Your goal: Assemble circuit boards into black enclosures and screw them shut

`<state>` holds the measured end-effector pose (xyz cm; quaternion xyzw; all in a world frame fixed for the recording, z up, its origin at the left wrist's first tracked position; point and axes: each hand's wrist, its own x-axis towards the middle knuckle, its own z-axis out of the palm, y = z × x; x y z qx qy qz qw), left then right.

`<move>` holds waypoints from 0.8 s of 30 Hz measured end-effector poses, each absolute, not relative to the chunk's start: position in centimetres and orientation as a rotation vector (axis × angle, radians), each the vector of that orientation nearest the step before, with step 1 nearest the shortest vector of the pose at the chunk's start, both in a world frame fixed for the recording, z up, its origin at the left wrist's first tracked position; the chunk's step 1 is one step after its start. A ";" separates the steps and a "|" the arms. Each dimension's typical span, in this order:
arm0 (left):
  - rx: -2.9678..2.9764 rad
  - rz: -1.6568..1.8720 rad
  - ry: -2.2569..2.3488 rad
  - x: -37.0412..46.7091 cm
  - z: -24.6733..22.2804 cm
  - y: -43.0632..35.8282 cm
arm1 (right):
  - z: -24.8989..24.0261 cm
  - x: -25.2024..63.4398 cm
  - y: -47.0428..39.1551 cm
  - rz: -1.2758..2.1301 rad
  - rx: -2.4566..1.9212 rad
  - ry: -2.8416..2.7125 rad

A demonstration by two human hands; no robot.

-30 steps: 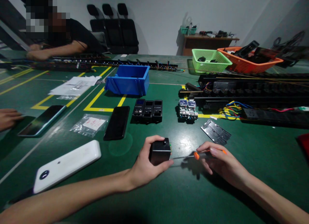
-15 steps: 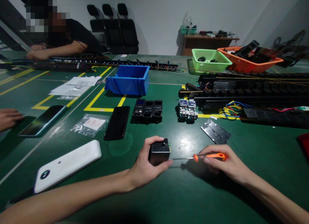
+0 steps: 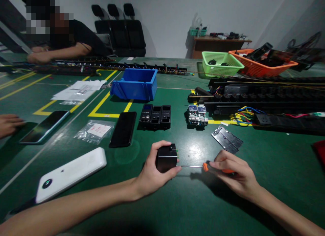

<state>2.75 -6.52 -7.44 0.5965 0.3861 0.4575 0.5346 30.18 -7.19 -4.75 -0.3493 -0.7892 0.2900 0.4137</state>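
My left hand is closed around a small black box-shaped module, with green terminals showing on its right side. In my right hand is a screwdriver with an orange handle, mostly covered by my fingers. Its thin shaft points left and meets the module's right side near my left thumb; the exact contact point is hidden. Beyond the hands stand several similar black modules side by side, and small circuit boards with displays. A flat black cover panel lies past my right hand.
A black phone, a plastic bag and a white device lie leftward. Behind are a blue bin, a green basket, an orange basket and wired black rails. A co-worker sits across the table.
My right hand has shifted its grip on the screwdriver, its fingers now covering more of the handle. The module in my left hand has moved slightly left and turned a little.
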 end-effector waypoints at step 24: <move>1.574 1.134 0.943 2.4 -8.2 -6.6 | -3.9 30.3 -6.9 1.289 -1.242 -1.660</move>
